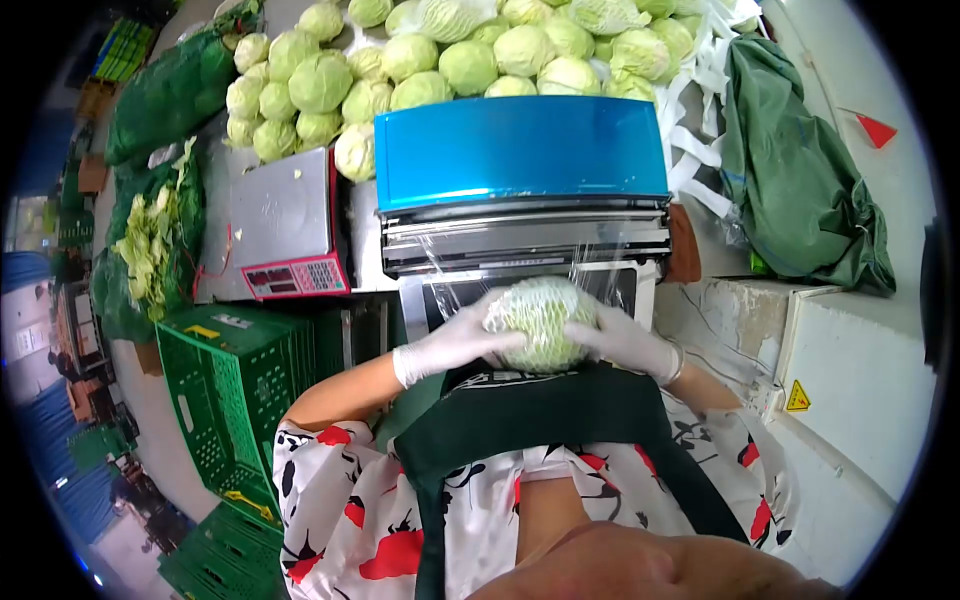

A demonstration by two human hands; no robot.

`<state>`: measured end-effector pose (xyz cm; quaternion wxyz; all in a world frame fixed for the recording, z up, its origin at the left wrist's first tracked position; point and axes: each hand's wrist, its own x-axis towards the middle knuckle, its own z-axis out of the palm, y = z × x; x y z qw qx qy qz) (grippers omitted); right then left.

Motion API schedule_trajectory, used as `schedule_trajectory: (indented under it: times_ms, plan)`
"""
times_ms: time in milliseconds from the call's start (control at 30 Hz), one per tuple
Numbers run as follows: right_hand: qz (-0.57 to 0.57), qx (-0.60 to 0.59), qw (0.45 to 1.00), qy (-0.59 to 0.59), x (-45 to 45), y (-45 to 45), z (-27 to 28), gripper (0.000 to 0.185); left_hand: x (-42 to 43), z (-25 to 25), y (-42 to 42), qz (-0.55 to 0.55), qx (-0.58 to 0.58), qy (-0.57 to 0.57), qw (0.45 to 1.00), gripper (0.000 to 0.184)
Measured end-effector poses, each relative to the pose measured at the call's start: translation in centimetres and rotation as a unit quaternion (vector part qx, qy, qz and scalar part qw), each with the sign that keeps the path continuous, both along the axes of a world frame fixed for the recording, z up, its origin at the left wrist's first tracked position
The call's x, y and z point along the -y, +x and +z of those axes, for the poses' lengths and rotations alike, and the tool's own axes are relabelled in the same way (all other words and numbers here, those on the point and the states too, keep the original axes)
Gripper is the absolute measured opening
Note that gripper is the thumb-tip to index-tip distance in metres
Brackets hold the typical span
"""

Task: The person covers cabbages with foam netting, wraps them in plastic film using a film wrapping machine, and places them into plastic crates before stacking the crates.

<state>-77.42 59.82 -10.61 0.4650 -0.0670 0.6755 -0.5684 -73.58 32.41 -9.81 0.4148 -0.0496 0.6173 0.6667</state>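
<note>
Between my two gloved hands is a round green cabbage [540,325], covered in what looks like white netting, close in front of my apron. My left hand [462,340] presses on its left side, and my right hand [630,342] curves around its right side. Both wear thin white gloves. Clear plastic film [605,285] stretches from the wrapping machine [525,150], which has a blue cover, down to the cabbage. The cabbage's underside is hidden.
Many loose cabbages [468,68] are piled behind the machine. Left of it sits a digital scale [285,225]. Green crates [235,390] stand at my left, by a green mesh sack [165,100]. A dark green cloth bag [800,150] lies at the right, above a white cabinet [860,340].
</note>
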Motion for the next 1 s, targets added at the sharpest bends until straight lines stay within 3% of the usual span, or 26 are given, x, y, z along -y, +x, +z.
schedule_trajectory:
  times_ms: [33,67,133,200,267,333,367,400,433,467,500,533,567,600,633,700,733,800,867,900,933,967,1000]
  plan:
    - [0.000,-0.001,1.000,0.005,-0.5,2.0,-1.6,0.069,-0.2,-2.6,1.8,-0.003,-0.024,0.021,0.999,0.080]
    - [0.011,0.080,0.996,0.031,-0.3,2.3,-1.8,0.069,-0.5,-1.1,2.0,0.011,0.133,0.066,0.989,0.082]
    - [0.026,0.199,0.977,0.078,0.3,1.8,-2.6,0.071,0.0,-6.7,3.0,0.012,0.185,0.038,0.982,0.074]
    - [0.035,0.240,0.969,0.053,0.7,1.4,-5.4,0.078,0.0,-8.4,3.1,0.039,0.235,0.040,0.970,0.074]
    - [-0.023,0.329,0.944,0.010,0.4,2.4,-7.3,0.073,0.1,-8.1,4.3,0.043,0.279,0.066,0.957,0.072]
    - [-0.018,0.259,0.966,-0.008,-1.1,3.6,-6.9,0.059,0.8,-7.8,6.7,0.139,0.263,0.187,0.936,0.064]
    - [-0.017,0.223,0.975,-0.017,-1.8,4.3,-6.5,0.052,1.0,-7.3,7.7,0.161,0.215,0.190,0.944,0.063]
    - [-0.021,0.029,0.999,0.023,-2.7,5.5,-7.1,0.045,1.0,-6.7,8.7,0.181,0.167,0.193,0.950,0.062]
    - [-0.025,-0.166,0.984,0.062,-3.5,7.2,-8.4,0.037,1.0,-7.1,9.7,0.140,-0.045,0.064,0.987,0.061]
    - [-0.027,-0.353,0.930,0.100,-4.1,8.6,-9.2,0.029,1.3,-5.3,10.7,0.040,-0.198,-0.214,0.956,0.054]
    - [-0.022,-0.375,0.908,0.182,-4.2,9.4,-9.2,0.016,2.2,-6.4,11.5,-0.021,-0.339,-0.326,0.882,0.053]
    - [-0.092,-0.305,0.934,0.160,-4.4,9.6,-9.1,0.016,2.9,-7.6,12.1,-0.078,-0.467,-0.426,0.771,0.053]
    - [-0.161,-0.232,0.950,0.135,-4.2,9.5,-8.6,0.019,3.2,-7.5,12.4,0.011,-0.441,-0.369,0.818,0.048]
    - [-0.231,-0.153,0.955,0.109,-3.5,9.5,-7.4,0.022,2.9,-6.2,12.2,0.122,-0.273,-0.275,0.914,0.045]
    - [-0.354,-0.010,0.933,0.066,-2.9,9.2,-6.0,0.032,2.9,-5.1,12.1,0.164,-0.245,-0.266,0.918,0.043]
    - [-0.338,0.046,0.934,0.108,-3.9,9.8,-7.3,0.036,2.8,-5.4,12.0,0.226,-0.231,-0.254,0.912,0.039]
    - [-0.330,0.075,0.932,0.130,-4.6,10.5,-8.7,0.038,2.5,-5.9,12.4,0.235,-0.083,-0.226,0.942,0.030]
    - [-0.210,-0.037,0.959,0.185,-5.5,13.2,-14.7,0.035,3.7,-17.9,16.6,0.138,-0.038,-0.127,0.981,0.024]
    - [-0.102,-0.102,0.971,0.191,-3.9,15.2,-18.7,0.029,0.7,-19.5,15.8,0.022,-0.116,-0.180,0.977,0.028]
    - [-0.078,-0.105,0.977,0.168,-2.8,15.8,-20.5,0.026,-0.7,-18.0,13.9,-0.050,-0.160,-0.185,0.968,0.029]
    - [-0.066,-0.104,0.984,0.131,-1.5,15.7,-21.4,0.024,-1.8,-16.3,12.0,-0.121,-0.206,-0.192,0.952,0.030]
    - [-0.066,-0.112,0.988,0.078,-0.3,15.2,-21.2,0.022,-2.6,-16.2,11.7,-0.187,-0.226,-0.269,0.917,0.018]
    - [-0.066,-0.117,0.991,0.019,1.2,14.4,-20.0,0.021,-2.4,-16.2,11.5,-0.179,-0.347,-0.254,0.885,0.026]
